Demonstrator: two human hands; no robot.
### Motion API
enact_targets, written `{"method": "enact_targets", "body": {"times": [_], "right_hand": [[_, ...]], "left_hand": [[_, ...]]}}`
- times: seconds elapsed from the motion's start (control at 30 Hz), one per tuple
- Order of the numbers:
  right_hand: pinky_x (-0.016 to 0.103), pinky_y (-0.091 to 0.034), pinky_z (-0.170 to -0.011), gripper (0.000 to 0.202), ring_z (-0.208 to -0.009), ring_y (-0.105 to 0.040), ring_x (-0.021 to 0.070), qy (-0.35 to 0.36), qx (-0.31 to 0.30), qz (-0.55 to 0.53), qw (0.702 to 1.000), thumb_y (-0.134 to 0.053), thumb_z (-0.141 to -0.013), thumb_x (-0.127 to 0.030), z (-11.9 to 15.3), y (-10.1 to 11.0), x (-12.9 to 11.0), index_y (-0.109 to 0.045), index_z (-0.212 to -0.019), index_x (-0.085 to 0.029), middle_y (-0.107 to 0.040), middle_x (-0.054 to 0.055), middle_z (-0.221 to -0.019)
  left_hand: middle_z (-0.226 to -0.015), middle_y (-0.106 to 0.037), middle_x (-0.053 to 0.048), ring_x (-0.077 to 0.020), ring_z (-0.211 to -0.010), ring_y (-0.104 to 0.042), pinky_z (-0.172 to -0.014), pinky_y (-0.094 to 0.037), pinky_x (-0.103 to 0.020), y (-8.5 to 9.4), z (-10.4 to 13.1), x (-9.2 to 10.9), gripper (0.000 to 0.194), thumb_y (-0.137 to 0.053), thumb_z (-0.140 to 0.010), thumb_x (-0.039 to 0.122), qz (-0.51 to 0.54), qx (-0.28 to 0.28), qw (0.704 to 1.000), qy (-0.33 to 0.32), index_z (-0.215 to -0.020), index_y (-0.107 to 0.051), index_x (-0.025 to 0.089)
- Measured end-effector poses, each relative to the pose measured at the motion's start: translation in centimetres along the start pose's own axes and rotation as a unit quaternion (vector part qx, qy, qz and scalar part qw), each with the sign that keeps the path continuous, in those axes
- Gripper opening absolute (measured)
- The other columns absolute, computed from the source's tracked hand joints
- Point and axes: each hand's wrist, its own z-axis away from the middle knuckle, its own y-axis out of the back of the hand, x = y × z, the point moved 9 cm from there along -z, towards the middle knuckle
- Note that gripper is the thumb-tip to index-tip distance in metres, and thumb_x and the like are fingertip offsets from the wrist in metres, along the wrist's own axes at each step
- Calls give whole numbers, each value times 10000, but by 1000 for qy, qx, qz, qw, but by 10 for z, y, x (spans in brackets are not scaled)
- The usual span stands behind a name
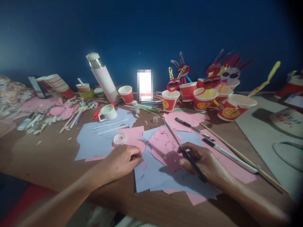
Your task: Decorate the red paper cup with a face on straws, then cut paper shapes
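Right of centre: our right hand grasped slim black-handled metal scissors, tip aimed up-left, likely keeping it off fingers. Left of centre: our left hand curled; pinching anything, we couldn't tell. Cut-up pink paper sheet lay mid-frame between, on pale blue paper, seemingly for reach.

1. One camera on the person's head gave the whole view, looking forward and down across the brown wooden surface.
2. It faced a dark blue wall, which filled the upper part behind the surface.
3. The bare left hand and bare right hand showed near the lens, below the centre, with forearms entering from the lower corners.
4. Red-and-white paper cups and a pale cylindrical flask stood farther off, toward the wall.
5. The view took in a wide sweep, and black shading closed its right-hand corners.
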Motion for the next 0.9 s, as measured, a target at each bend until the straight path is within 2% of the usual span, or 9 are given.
{"method": "enact_targets", "body": {"times": [0.17, 0.23, 0.4, 0.5, 0.7, 0.8, 0.9], "right_hand": [[204, -294, -426, 280, -448, -362, 85, -4, -11, -4, 1000, -646, -724, -378, 0, 0, 0, -508, -873, -185, -428, -77, -531], [205, -293, -432, 265, -455, -365, 89, -7, -13, 12, 1000, -645, -723, -367, 0, -1, -2, -517, -869, -186, -431, -77, -527], [220, -340, -510, 222, -544, -439, 123, 28, -14, 122, 992, -638, -736, -349, 2, -2, -11, -565, -895, -212, -531, -53, -585], [228, -350, -522, 254, -554, -468, 137, 52, -7, 175, 983, -647, -729, -400, 3, -1, -13, -576, -902, -229, -570, -47, -602], [226, -353, -516, 255, -536, -491, 135, 75, 3, 183, 980, -626, -747, -423, 2, -1, -11, -580, -909, -231, -590, -45, -597], [222, -333, -496, 221, -515, -460, 127, 90, 8, 180, 979, -621, -749, -397, 2, -1, -12, -583, -884, -226, -546, -56, -557], [216, -327, -488, 210, -522, -449, 124, 93, 12, 165, 982, -621, -745, -382, 2, 0, -16, -591, -878, -222, -528, -56, -554]], "left_hand": [[-722, -633, -12, -150, -655, -547, -580, -384, -220, 4, -17, 1, 235, -479, -788, 294, 75, 36, 996, 18, -886, -650, 166], [-694, -625, -13, -149, -622, -541, -552, -392, -221, 2, -25, -1, 260, -489, -778, 316, 92, 33, 995, 23, -899, -657, 159], [-555, -545, 30, -107, -402, -478, -394, -376, -207, -8, -31, -16, 286, -486, -766, 351, 154, -26, 984, 81, -903, -652, 163], [-561, -543, 32, -77, -334, -431, -320, -356, -183, -15, -27, -23, 306, -509, -754, 379, 209, -65, 969, 115, -922, -630, 154], [-564, -570, 5, -49, -319, -389, -296, -328, -157, -30, -29, -18, 205, -581, -725, 335, 339, -107, 926, 128, -787, -593, 140], [-568, -541, 27, -51, -349, -404, -306, -341, -152, -34, -31, -11, 209, -632, -698, 337, 380, -102, 910, 134, -773, -550, 160], [-487, -482, 51, -60, -348, -422, -313, -352, -154, -37, -33, -3, 249, -642, -710, 378, 416, -87, 895, 132, -706, -521, 160]]}}
